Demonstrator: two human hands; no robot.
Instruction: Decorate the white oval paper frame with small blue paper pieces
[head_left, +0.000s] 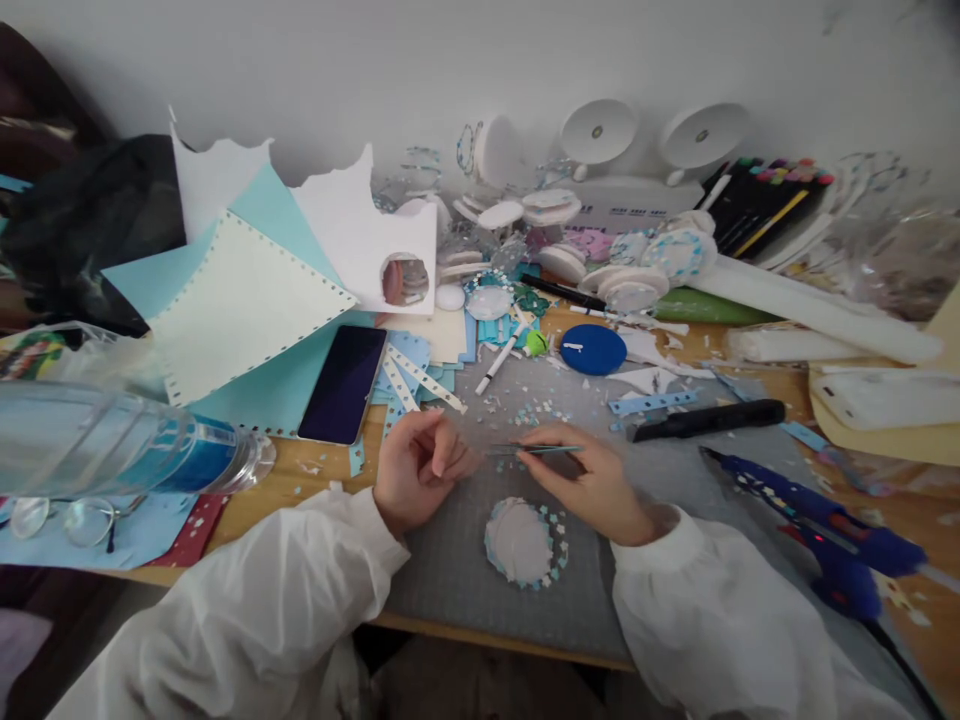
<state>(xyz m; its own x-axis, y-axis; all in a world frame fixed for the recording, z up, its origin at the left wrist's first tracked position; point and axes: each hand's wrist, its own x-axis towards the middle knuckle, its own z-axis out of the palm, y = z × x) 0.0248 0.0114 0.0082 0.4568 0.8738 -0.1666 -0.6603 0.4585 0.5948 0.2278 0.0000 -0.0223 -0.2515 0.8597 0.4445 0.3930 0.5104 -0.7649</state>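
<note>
My right hand [592,478] pinches metal tweezers [525,450], whose tips point left toward my left hand [420,465]. That left hand is curled, fingertips pressed together near the tweezer tips; what they hold is too small to make out. Both hands hover over a grey cutting mat [480,580]. Just below them on the mat lies a round white disc [521,542] edged with small blue and white paper bits. Loose paper bits [532,412] are scattered on the mat beyond the hands.
A dark phone [343,384] lies left of the hands on blue and white paper sheets [240,300]. A blue glue gun [817,530] and black knife [705,420] sit right. A blue disc [592,349], white pen [499,362], clear bottle [112,440] and glasses [67,518] surround the mat.
</note>
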